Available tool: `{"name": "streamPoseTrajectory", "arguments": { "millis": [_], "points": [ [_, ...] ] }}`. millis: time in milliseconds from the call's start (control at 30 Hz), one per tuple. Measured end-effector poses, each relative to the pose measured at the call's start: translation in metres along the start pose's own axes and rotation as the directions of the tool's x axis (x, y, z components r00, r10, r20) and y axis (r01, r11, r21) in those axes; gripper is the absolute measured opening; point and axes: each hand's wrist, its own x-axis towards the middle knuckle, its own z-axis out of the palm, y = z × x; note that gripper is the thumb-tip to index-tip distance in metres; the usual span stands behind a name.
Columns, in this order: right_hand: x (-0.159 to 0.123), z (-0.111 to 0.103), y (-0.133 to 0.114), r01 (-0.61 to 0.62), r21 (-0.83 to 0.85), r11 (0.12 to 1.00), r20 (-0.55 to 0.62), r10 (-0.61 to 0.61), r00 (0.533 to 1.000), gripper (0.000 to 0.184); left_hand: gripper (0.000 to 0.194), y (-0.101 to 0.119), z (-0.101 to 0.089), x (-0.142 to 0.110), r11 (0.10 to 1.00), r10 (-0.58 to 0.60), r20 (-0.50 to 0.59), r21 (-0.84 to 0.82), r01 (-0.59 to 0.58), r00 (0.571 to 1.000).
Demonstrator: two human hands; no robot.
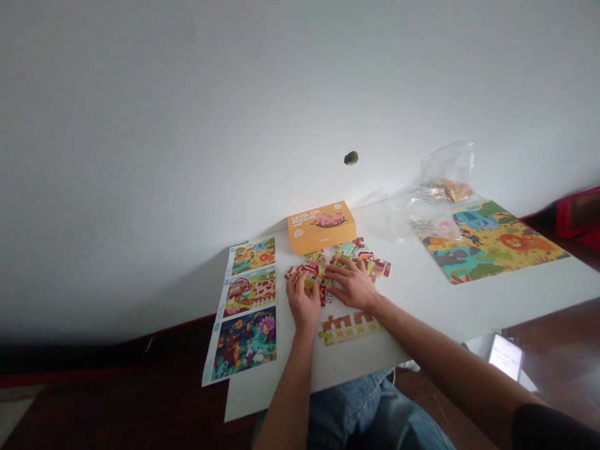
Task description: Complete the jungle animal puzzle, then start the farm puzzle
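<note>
A loose pile of jigsaw puzzle pieces (375, 265) in red, green and yellow lies mid-table, partly hidden by my hands. My left hand (304, 304) rests on the near left side of the pile, fingers apart and slightly bent over the pieces. Over the pile's middle, my right hand (355, 286) lies with its fingers stretched toward the left; no piece shows gripped in it. Just nearer to me, a joined strip of puzzle pieces (350, 328) shows a white fence, its right end close under my right forearm.
An orange puzzle box (321, 230) stands behind the pile near the wall. On the left, a reference sheet (252, 292) with three pictures overhangs the table (300, 375). To the right lie an assembled animal puzzle (497, 242) and a clear plastic bag (447, 172) holding pieces.
</note>
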Motion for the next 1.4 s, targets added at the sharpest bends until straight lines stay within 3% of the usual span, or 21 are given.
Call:
{"name": "streamPoseTrajectory", "arguments": {
  "millis": [133, 300, 400, 533, 667, 767, 1033, 1200, 1300, 1400],
  "points": [
    [0.0, 0.002, 0.002, -0.103, -0.006, 0.995, -0.044, 0.103, 0.994, 0.024, 0.021, 0.0, -0.002, 0.0, 0.998, -0.039, -0.031, 0.038, 0.04, 0.999],
    [0.001, -0.002, 0.0, 0.018, -0.014, 1.0, 0.014, -0.018, 1.0, 0.04, 0.032, 0.005, -0.004, 0.001, 0.993, -0.041, 0.049, 0.114, 0.035, 0.998],
    [0.001, -0.005, -0.001, 0.021, 0.006, 1.0, 0.024, -0.021, 0.999, 0.033, 0.041, 0.009, -0.004, 0.001, 0.985, -0.048, 0.123, 0.169, 0.027, 0.991],
    [0.0, -0.004, 0.0, 0.001, 0.028, 1.0, 0.0, -0.001, 1.0, 0.029, 0.034, 0.014, -0.005, 0.0, 0.966, -0.1, 0.18, 0.251, 0.052, 0.979],
    [0.0, -0.003, 0.0, -0.01, 0.004, 1.0, -0.007, 0.01, 1.0, 0.039, 0.03, 0.013, -0.005, 0.001, 0.973, -0.065, 0.18, 0.229, 0.022, 0.982],
    [0.0, -0.002, -0.001, -0.017, 0.023, 1.0, -0.006, 0.017, 1.0, 0.028, 0.027, 0.011, -0.005, 0.003, 0.986, -0.014, 0.15, 0.167, -0.012, 0.989],
    [-0.003, -0.002, 0.001, -0.076, 0.047, 0.996, -0.101, 0.081, 0.992, 0.02, 0.029, 0.015, -0.01, 0.005, 0.985, -0.056, 0.13, 0.172, 0.033, 0.99],
    [-0.002, 0.0, 0.003, -0.098, 0.03, 0.995, -0.125, 0.101, 0.987, 0.017, 0.039, 0.032, -0.011, 0.038, 0.833, -0.323, 0.134, 0.511, 0.214, 0.937],
    [-0.001, 0.002, 0.004, -0.103, 0.019, 0.995, -0.141, 0.104, 0.984, 0.016, 0.053, 0.035, 0.003, 0.068, 0.804, -0.347, 0.172, 0.56, 0.199, 0.922],
    [0.0, 0.002, 0.005, -0.101, 0.002, 0.995, -0.144, 0.1, 0.985, 0.015, 0.051, 0.038, 0.024, 0.088, 0.789, -0.361, 0.234, 0.592, 0.162, 0.902]
  ]
}}
